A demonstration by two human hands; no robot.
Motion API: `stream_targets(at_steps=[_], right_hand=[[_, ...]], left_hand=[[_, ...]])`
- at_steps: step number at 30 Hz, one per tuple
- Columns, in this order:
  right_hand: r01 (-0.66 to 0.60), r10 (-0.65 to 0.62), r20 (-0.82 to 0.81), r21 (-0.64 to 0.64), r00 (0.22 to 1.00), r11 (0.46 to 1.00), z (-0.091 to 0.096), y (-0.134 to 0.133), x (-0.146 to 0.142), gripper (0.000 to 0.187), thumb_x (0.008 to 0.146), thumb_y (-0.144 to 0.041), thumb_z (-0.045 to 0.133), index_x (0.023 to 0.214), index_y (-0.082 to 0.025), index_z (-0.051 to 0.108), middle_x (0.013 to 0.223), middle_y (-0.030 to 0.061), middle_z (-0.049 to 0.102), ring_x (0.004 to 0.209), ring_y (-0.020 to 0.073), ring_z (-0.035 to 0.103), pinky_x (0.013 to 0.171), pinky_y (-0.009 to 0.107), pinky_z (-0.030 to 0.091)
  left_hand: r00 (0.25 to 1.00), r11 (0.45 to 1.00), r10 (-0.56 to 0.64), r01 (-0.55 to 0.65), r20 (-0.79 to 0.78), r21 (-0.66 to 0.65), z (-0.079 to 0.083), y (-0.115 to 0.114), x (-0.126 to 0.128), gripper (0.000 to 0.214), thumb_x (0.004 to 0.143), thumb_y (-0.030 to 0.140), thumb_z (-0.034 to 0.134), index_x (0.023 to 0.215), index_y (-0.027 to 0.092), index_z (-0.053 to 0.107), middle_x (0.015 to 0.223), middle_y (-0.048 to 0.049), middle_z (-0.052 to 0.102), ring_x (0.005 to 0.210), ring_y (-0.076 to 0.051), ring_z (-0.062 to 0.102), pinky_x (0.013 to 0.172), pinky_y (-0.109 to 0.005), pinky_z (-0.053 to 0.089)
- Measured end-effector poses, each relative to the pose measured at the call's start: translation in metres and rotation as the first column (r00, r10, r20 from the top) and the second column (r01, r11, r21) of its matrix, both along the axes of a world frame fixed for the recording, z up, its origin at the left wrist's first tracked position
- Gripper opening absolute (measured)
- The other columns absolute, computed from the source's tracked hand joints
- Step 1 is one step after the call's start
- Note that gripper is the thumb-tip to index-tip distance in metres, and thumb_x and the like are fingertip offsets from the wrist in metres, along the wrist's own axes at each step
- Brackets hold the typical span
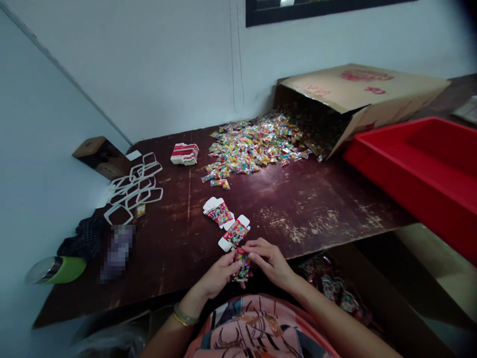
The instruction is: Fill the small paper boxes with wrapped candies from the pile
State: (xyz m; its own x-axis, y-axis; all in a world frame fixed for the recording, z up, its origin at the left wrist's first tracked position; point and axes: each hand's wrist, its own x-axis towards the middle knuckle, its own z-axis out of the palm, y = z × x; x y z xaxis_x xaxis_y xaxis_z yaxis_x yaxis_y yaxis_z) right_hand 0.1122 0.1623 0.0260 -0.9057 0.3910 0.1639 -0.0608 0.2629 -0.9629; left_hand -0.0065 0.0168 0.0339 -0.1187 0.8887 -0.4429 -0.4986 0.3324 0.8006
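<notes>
Head view.
- Small printed box: sitting between both hands, by the table's near edge.
- Left hand: gripping the box, thumb across its face.
- Right hand: touching its upper end with bent fingers; whether it is pinching, cannot tell.
- Open-flapped carton: lying just beyond the hands.
- Wrapped sweets: lying heaped before a cardboard box.
- Red tray: standing at right.

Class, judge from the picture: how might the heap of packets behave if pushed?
The heap would probably spread rather than slide as one, since its packets look loosely piled. Their shiny wrapping may be slippery. Being small, each is likely light.
</notes>
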Motion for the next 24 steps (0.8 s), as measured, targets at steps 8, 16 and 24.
stream_targets(at_steps=[8, 16, 24], right_hand=[[-0.074, 0.039, 0.263, 0.125, 0.964, 0.989, 0.034, 0.060, 0.064, 0.027, 0.091, -0.040, 0.053, 0.094, -0.022, 0.074, 0.091, 0.0067, 0.071, 0.089, 0.0199, 0.061, 0.082, 0.032, 0.047], [-0.064, -0.117, 0.298, 0.535, 0.947, 0.842, 0.029, 0.062, 0.064, 0.035, 0.088, -0.033, 0.057, 0.122, -0.024, 0.061, 0.127, 0.0118, 0.058, 0.120, 0.0284, 0.048, 0.102, 0.048, 0.035], [0.014, 0.011, 0.123, -0.201, 0.992, 0.979, -0.001, -0.008, -0.028, 0.037, 0.097, -0.043, 0.036, 0.095, -0.017, 0.061, 0.077, 0.0036, 0.064, 0.068, 0.0163, 0.059, 0.066, 0.029, 0.050]], left_hand=[[0.495, 0.993, 0.014, -0.108, -0.869, -0.046, 0.004, 0.024, -0.013, 0.035, 0.082, 0.034, 0.062, 0.114, 0.021, 0.059, 0.116, -0.0094, 0.058, 0.108, -0.026, 0.051, 0.098, -0.043, 0.038], [0.376, 0.977, -0.075, -0.156, -0.924, -0.143, -0.002, 0.024, -0.039, 0.012, 0.075, 0.020, 0.065, 0.079, 0.020, 0.054, 0.073, 0.0025, 0.057, 0.070, -0.016, 0.056, 0.067, -0.026, 0.040], [0.805, 0.898, 0.439, -0.396, -0.400, 0.190, 0.017, 0.015, -0.006, 0.034, 0.080, 0.036, 0.062, 0.109, 0.018, 0.060, 0.105, -0.0073, 0.066, 0.110, -0.024, 0.056, 0.095, -0.035, 0.043]])
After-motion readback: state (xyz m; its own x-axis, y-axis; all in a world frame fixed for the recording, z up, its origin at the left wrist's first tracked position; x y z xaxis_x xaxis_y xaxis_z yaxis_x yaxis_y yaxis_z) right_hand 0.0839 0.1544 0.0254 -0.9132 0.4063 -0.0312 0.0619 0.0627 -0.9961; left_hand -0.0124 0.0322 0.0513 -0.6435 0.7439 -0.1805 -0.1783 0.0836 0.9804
